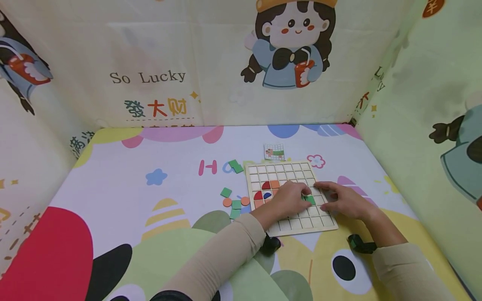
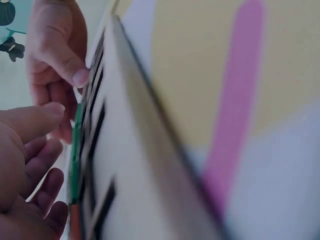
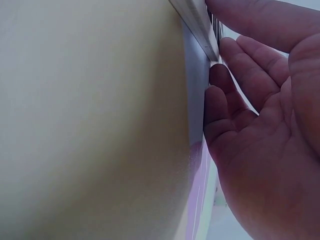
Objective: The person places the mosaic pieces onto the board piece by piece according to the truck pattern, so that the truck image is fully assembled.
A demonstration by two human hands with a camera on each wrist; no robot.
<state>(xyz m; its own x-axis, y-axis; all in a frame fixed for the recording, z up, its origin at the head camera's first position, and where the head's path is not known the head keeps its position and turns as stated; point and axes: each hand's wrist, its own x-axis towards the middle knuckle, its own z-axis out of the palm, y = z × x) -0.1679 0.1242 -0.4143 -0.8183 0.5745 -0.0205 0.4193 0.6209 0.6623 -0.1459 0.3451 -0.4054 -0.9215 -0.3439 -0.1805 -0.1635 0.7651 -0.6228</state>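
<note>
A pale grid board lies on the table, with red, orange, blue and green pieces in some of its squares. My left hand is over the middle of the board, its fingertips close to a green square tile. In the left wrist view the left hand has loosely bent fingers, and nothing shows between them. At the board's right edge is my right hand, thumb by the squares. The right wrist view shows that hand with bent fingers beside the board's edge, gripping nothing visible.
Left of the board lie loose green tiles and orange round pieces. More green tiles sit near its upper left corner. A small picture card lies behind it. Dark wrist devices show near both wrists.
</note>
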